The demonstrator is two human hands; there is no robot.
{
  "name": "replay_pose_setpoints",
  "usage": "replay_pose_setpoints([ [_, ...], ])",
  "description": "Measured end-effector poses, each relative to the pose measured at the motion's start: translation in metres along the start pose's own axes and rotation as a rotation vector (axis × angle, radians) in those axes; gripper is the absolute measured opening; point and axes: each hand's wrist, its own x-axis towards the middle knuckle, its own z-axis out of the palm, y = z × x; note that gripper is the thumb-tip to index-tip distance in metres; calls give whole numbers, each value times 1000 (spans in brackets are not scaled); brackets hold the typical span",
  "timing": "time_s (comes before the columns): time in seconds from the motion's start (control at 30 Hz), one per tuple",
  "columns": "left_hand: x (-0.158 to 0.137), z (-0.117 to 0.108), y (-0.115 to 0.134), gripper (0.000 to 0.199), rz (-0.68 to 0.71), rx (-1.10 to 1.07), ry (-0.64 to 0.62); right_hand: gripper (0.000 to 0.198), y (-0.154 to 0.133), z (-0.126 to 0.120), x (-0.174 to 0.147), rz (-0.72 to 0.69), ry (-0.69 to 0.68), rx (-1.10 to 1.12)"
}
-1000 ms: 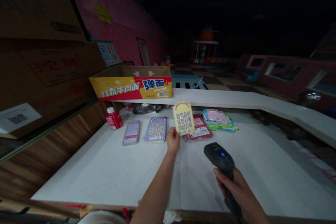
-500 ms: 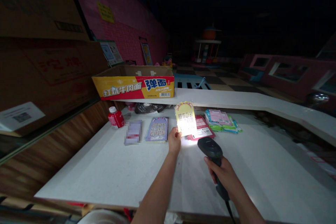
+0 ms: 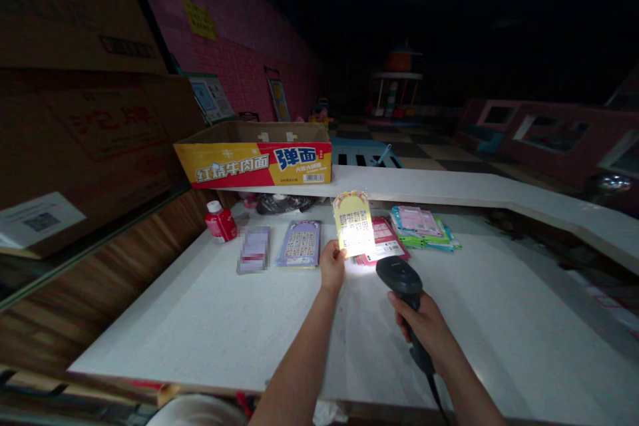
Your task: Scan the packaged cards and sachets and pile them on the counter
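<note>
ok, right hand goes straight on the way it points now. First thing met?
Likely the yellow card in the left hand, met by the scanner the right hand holds. The red packs lie close to that line; depth is unclear.

Passage open over near-left of white flat desk (image 3: 210,319); black plastic scanner (image 3: 401,277) blocks right-centre; yellow-red cardboard box (image 3: 254,165) bars far left.
</note>
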Motion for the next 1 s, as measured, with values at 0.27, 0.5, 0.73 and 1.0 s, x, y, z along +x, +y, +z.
replay_pose_setpoints([
  [0.27, -1, 1, 5, 8, 1, -2, 13, 36, -1, -2, -1, 4, -14, -2],
  [0.5, -1, 1, 9, 8, -29, -55, -8, 36, -2, -2, -2, 8, -10, 0],
  [0.73, -2, -1, 14, 21, -128, -205, -31, 37, -4, -4, -3, 17, -58, -28],
  [1.0, -2, -1, 21, 25, -140, -227, -47, 36, -6, -4, -6, 17, -54, -16],
])
